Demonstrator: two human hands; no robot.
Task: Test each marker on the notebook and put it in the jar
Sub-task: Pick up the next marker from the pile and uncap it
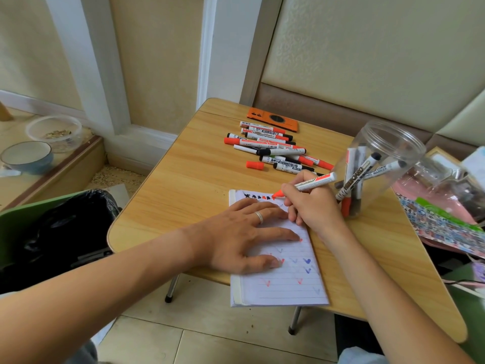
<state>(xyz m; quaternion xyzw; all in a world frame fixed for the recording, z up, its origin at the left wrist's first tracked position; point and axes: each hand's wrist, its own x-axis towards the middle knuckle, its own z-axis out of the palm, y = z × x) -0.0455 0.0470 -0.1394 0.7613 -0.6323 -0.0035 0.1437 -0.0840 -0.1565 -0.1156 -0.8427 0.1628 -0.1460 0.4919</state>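
Red marker on the page, left hand pinning the notebook

I see my right hand curled around a red whiteboard marker, fingers pinching the barrel near its uncapped end, with the red tip touching the top edge of the lined notebook beside a row of black and red test marks. My left hand lies flat on the page, fingers straight and spread, pressing the paper down; a ring sits on one finger. The notebook rests on the near part of the small wooden table, its lower edge hanging past the table's front rim, and the page carries red and blue tick marks.

The clear plastic jar stands just right of my right hand, tilted in this wide view, with several markers leaning inside it. A pile of untested markers lies farther back on the table, and a loose red cap sits just beside the pile. An orange phone lies behind the pile at the table's far edge
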